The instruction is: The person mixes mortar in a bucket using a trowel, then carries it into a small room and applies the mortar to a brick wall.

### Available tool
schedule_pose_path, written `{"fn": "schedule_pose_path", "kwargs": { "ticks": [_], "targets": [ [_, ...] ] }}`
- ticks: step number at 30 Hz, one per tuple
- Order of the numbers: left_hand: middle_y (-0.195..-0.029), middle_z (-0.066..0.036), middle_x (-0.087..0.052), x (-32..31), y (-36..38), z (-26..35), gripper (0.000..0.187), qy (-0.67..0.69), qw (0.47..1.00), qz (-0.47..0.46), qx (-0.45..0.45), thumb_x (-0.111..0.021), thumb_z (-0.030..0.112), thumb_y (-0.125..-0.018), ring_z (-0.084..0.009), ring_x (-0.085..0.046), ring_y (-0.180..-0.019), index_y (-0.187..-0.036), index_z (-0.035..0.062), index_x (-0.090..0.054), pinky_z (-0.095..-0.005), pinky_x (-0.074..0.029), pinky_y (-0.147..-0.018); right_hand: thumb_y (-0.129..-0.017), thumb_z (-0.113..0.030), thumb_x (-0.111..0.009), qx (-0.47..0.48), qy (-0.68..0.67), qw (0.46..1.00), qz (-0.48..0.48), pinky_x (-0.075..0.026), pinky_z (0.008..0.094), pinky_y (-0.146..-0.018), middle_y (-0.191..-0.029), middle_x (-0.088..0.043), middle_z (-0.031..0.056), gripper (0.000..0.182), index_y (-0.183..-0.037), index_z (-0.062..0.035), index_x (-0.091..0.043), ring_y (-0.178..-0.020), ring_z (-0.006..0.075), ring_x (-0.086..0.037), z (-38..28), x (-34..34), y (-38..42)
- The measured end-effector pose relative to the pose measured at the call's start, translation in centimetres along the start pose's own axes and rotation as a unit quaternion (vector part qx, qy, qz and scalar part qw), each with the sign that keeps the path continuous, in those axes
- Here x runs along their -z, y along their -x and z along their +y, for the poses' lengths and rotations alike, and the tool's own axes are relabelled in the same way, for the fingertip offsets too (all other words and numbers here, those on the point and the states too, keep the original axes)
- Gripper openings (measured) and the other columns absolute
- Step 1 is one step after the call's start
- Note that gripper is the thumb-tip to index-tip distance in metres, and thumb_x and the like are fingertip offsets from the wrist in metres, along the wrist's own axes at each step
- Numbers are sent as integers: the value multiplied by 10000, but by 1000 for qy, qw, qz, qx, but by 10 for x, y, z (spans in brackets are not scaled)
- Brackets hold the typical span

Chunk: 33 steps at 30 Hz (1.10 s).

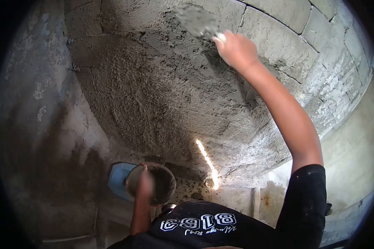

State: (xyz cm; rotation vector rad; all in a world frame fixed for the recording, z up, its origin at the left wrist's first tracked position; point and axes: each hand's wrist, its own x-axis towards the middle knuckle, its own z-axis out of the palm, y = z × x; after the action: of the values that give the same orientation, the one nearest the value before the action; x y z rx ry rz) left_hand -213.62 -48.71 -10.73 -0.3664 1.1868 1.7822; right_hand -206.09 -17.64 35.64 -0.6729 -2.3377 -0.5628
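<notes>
The right hand [236,49] is raised high against the block wall [286,37], its fingers closed around the handle of a trowel [196,20]. The trowel's blade carries grey mortar and lies flat against the wall, up and to the left of the hand, blurred so its edges are hard to make out. Around and below it spreads a wide patch of wet, rough plaster [166,91], darker than the bare blocks that show with their joints at the upper right. The right arm runs down from the hand to a black sleeve [305,199] at the lower right.

The left hand [145,182] is low in the view, near the body, with its fingers closed on the rim of a round pan [164,182] that holds dark mortar. The pan sits well below the trowel. Just to its left and behind it lies a blue object [118,178], partly covered by the pan. A bright streak of sunlight [207,159] falls on the lower plaster to the right of the pan. The black shirt [199,226] with white print fills the bottom edge.
</notes>
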Motion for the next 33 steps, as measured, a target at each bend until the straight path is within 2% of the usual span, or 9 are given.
{"fn": "schedule_pose_path", "kwargs": {
  "ticks": [6,8,12,17,33],
  "targets": [
    [-506,75,-213,-6,6,-7,494,15,1000,21,-7,-554,568,-918,-69,-192,-361,-655,197,-363,-254,-121,-348,-932,-328,-506,18,22,1000,-6,-550,438,-760,-954,-707,145,341,-996,-43,-680,-900,323,-685,-26,-44,-74],
    [-506,74,-212,-6,2,-9,492,15,1000,25,-7,-557,564,-918,-69,-188,-362,-655,197,-362,-253,-118,-350,-922,-270,-493,19,40,999,0,-552,427,-784,-981,-708,144,310,-987,-34,-684,-940,312,-685,-21,-65,-79],
    [-497,60,-205,2,-18,-24,490,15,1000,6,1,-533,590,-918,-87,-187,-362,-685,188,-378,-263,-117,-358,-889,-188,-480,30,68,996,-46,-550,417,-810,-1021,-703,151,273,-975,-36,-689,-947,309,-687,-4,-57,-69],
    [-502,60,-199,1,-14,-27,498,13,1000,-12,5,-520,601,-919,-87,-191,-368,-673,194,-371,-264,-123,-362,-879,-183,-486,42,90,994,-44,-548,423,-813,-1013,-703,158,267,-976,-38,-688,-947,313,-686,8,-57,-57],
    [-522,59,-201,-5,16,-16,501,10,1000,14,-20,-518,610,-916,-91,-198,-385,-687,191,-366,-256,-150,-372,-900,-227,-503,-14,101,992,-74,-549,440,-811,-978,-696,189,277,-971,-8,-659,-945,351,-677,76,-66,-16]
  ]
}}
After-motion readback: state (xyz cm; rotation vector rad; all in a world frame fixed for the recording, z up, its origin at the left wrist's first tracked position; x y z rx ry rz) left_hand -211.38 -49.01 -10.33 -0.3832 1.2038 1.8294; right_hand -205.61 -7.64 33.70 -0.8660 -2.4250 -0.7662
